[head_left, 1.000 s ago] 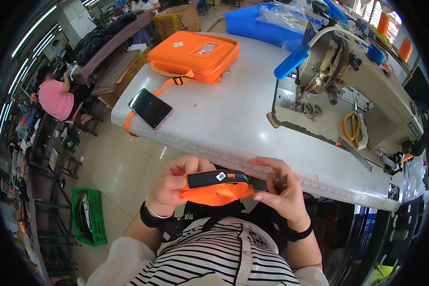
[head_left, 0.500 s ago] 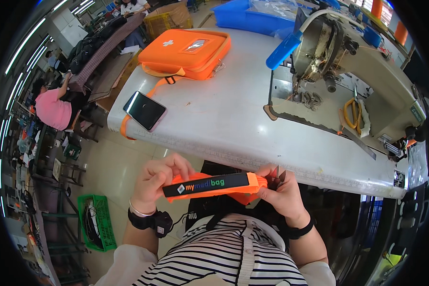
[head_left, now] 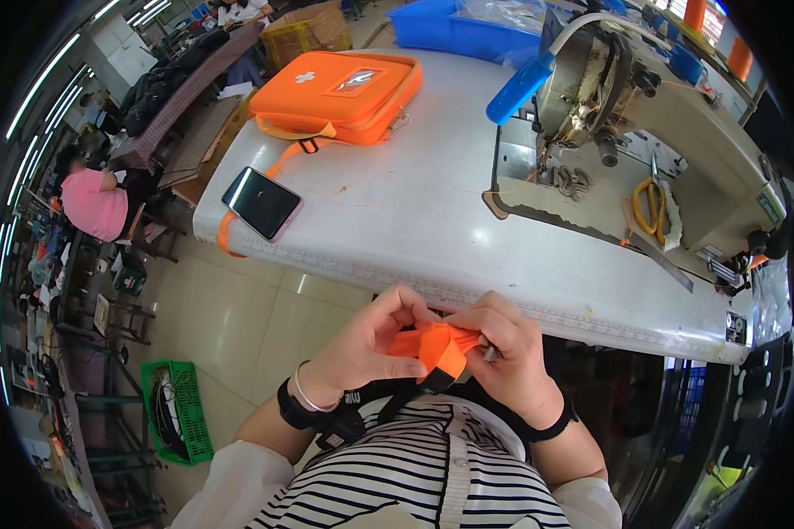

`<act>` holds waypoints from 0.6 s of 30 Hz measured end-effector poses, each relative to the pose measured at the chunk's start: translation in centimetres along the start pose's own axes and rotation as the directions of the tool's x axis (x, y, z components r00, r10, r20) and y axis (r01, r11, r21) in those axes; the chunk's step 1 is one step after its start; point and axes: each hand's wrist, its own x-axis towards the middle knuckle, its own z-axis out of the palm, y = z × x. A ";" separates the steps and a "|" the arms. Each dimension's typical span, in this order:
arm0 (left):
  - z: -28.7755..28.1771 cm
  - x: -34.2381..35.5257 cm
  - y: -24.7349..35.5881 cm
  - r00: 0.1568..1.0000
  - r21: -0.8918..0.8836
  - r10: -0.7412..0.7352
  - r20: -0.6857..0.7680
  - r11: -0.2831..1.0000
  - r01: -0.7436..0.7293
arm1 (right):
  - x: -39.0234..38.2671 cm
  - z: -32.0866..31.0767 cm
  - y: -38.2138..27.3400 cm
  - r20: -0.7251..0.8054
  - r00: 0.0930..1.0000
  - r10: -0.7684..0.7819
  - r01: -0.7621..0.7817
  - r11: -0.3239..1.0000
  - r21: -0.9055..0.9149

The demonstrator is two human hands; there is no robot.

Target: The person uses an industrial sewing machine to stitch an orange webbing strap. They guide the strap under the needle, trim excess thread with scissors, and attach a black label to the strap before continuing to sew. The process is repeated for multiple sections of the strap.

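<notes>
Close in front of my body, both hands hold a folded orange strap. A black label is partly in view at its lower end, mostly turned away. My left hand is closed around the strap's left part, with thumb and fingers on it. On the other side my right hand pinches the strap's right end. A small grey metal piece pokes out between the right fingers, possibly a blade of thread snips; most of it is hidden.
The white sewing table lies just beyond my hands. On it are an orange first-aid bag, a phone, a sewing machine and yellow-handled scissors. A green basket stands on the floor at left; people sit farther back.
My left hand has moved right, closer to the right hand. The strap, earlier stretched out with its label facing up, is now bunched and turned, so the label is mostly hidden.
</notes>
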 end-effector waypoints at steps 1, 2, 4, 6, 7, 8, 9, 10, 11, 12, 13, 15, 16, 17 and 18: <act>0.4 0.0 0.3 1.000 -0.028 -0.005 -0.025 1.000 0.004 | 0.0 -0.1 0.0 -0.017 1.000 -0.019 0.018 0.999 -0.049; 0.6 0.0 0.5 0.998 0.123 -0.035 -0.055 0.992 0.042 | -0.1 -0.2 0.1 -0.015 1.000 -0.014 0.013 0.998 -0.056; 0.5 -0.2 1.0 0.988 0.411 -0.076 -0.133 0.903 0.125 | 0.1 -0.5 -0.2 -0.007 1.000 -0.009 0.009 0.998 -0.067; 0.5 -0.1 1.0 0.965 0.744 0.252 -0.075 0.658 -0.114 | 0.4 -1.0 -0.8 0.033 0.998 0.053 -0.054 0.998 0.041; 0.5 -0.1 1.1 0.920 0.862 0.393 0.002 0.466 -0.201 | 0.5 -1.2 -1.1 0.056 0.995 0.081 -0.086 0.992 0.097; 0.7 -0.3 1.3 0.908 0.894 0.419 0.001 0.406 -0.188 | 0.6 -1.4 -1.4 0.088 0.989 0.122 -0.136 0.977 0.166; 1.0 -0.4 1.6 0.896 0.921 0.444 0.010 0.345 -0.182 | 0.5 -1.7 -1.7 0.117 0.980 0.164 -0.187 0.956 0.228; 1.3 -0.4 1.8 0.883 0.943 0.469 0.021 0.284 -0.173 | 0.4 -1.9 -1.9 0.149 0.968 0.202 -0.238 0.928 0.287; 1.3 -0.1 1.6 0.830 0.941 0.554 0.064 0.243 -0.235 | 0.1 -1.6 -1.6 0.089 0.983 0.161 -0.180 0.942 0.282; 1.3 0.5 1.3 0.767 0.936 0.632 0.108 0.196 -0.293 | -0.4 -1.0 -0.8 0.029 0.992 0.119 -0.122 0.954 0.273; 1.4 0.8 1.1 0.695 0.927 0.703 0.151 0.145 -0.347 | -0.7 -0.7 -0.4 -0.031 0.997 0.075 -0.064 0.963 0.260; 1.4 0.8 1.3 0.693 0.947 0.687 0.217 0.025 -0.321 | -0.9 -0.5 -0.4 -0.092 0.996 0.009 0.005 0.988 0.154; 1.4 0.7 1.5 0.694 0.952 0.675 0.249 -0.037 -0.305 | -0.9 -0.4 -0.5 -0.119 0.993 -0.026 0.038 0.994 0.101; 1.4 0.7 1.6 0.695 0.952 0.662 0.280 -0.099 -0.290 | -0.9 -0.4 -0.5 -0.128 0.990 -0.053 0.063 0.995 0.077; 1.4 0.5 1.6 0.713 0.959 0.652 0.257 -0.081 -0.272 | -0.9 -0.3 -0.5 -0.134 0.988 -0.078 0.086 0.995 0.055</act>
